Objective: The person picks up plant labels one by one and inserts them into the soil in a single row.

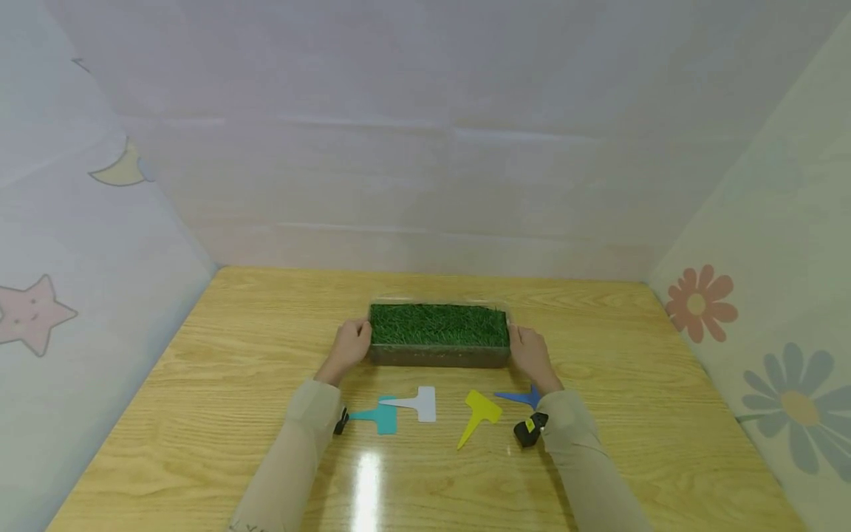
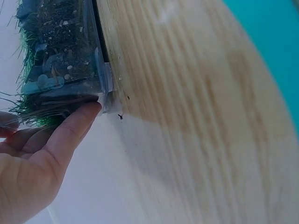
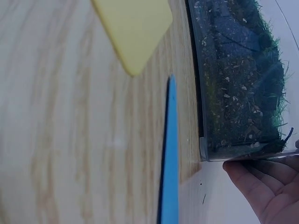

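Evenly, both hands grip the clear planter [image 1: 439, 357]: the left hand [image 1: 350, 343] holds its left end, the right hand [image 1: 530, 351] its right end. Beyond the white label [image 1: 427, 403], the planter lies lengthwise from left to right, its grass [image 1: 439, 325] facing up. The white label's stem points left over the teal label [image 1: 387, 417]; to the white label's right, the yellow label [image 1: 483, 408] points its tip toward the person.

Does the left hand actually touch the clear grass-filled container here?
Touching. The left wrist view shows it: the left hand's fingers meet the end of the clear container at its corner, with no visible gap.
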`<move>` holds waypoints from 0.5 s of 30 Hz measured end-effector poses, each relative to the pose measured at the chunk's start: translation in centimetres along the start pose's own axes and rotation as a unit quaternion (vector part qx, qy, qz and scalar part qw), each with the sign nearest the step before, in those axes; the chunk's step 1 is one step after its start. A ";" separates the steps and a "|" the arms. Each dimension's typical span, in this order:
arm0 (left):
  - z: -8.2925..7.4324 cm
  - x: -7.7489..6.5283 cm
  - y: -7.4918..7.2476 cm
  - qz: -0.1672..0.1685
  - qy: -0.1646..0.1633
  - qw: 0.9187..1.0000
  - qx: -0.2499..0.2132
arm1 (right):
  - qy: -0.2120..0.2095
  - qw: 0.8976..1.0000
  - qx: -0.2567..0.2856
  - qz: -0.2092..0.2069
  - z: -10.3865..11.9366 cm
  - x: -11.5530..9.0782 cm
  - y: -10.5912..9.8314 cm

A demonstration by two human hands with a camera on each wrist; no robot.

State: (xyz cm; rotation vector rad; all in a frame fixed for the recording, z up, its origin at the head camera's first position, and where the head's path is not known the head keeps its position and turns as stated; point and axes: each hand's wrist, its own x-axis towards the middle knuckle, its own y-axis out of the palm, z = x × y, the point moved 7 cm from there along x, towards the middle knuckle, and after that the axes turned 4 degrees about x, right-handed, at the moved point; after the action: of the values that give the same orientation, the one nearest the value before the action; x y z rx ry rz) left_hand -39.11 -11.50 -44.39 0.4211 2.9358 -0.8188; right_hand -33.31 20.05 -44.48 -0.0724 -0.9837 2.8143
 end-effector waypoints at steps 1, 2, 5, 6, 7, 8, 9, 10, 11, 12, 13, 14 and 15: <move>0.0 0.0 0.0 -0.001 0.000 1.000 0.000 | 0.000 1.000 0.000 -0.001 0.0 0.0 0.0; 0.0 0.0 0.0 -0.001 0.000 1.000 0.001 | 0.000 1.000 -0.001 -0.002 0.0 0.0 0.0; 0.1 0.0 -0.1 -0.003 0.000 1.000 -0.001 | -0.006 1.000 -0.002 -0.003 -0.1 -0.1 0.0; 0.1 0.0 -0.1 -0.003 0.000 1.000 -0.002 | -0.008 1.000 -0.003 -0.004 -0.1 -0.1 0.0; 0.1 0.1 -0.1 -0.003 0.000 1.000 -0.002 | -0.010 1.000 -0.003 -0.005 -0.1 -0.2 0.0; 0.0 0.0 -0.1 -0.002 0.002 1.000 0.000 | -0.012 1.000 -0.004 -0.005 -0.1 -0.2 0.0; 0.0 0.1 -0.1 -0.003 0.004 1.000 0.000 | -0.014 1.000 -0.005 -0.005 0.0 -0.2 0.0; 0.0 0.1 -0.1 -0.003 0.006 1.000 0.003 | -0.016 1.000 -0.006 -0.006 0.0 -0.2 0.0; 0.0 0.1 -0.1 -0.003 0.007 1.000 0.003 | -0.018 1.000 -0.007 -0.007 0.0 -0.1 0.0; 0.0 0.1 -0.1 -0.002 0.007 1.000 0.003 | -0.018 1.000 -0.007 -0.007 0.0 -0.1 0.0; 0.0 0.1 -0.1 -0.002 0.007 1.000 0.004 | -0.019 1.000 -0.008 -0.008 0.1 -0.1 0.0; 0.0 0.2 -0.1 0.000 0.006 1.000 0.004 | -0.021 1.000 -0.010 -0.009 0.1 -0.1 0.0; 0.0 0.2 -0.1 0.000 0.004 1.000 0.002 | -0.021 1.000 -0.011 -0.009 0.1 -0.2 0.0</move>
State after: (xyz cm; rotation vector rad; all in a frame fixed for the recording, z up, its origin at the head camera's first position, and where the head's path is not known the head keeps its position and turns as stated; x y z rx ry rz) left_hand -39.30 -11.52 -44.33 0.4262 2.9422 -0.8239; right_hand -33.17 19.98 -44.37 -0.0067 -1.0197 2.8001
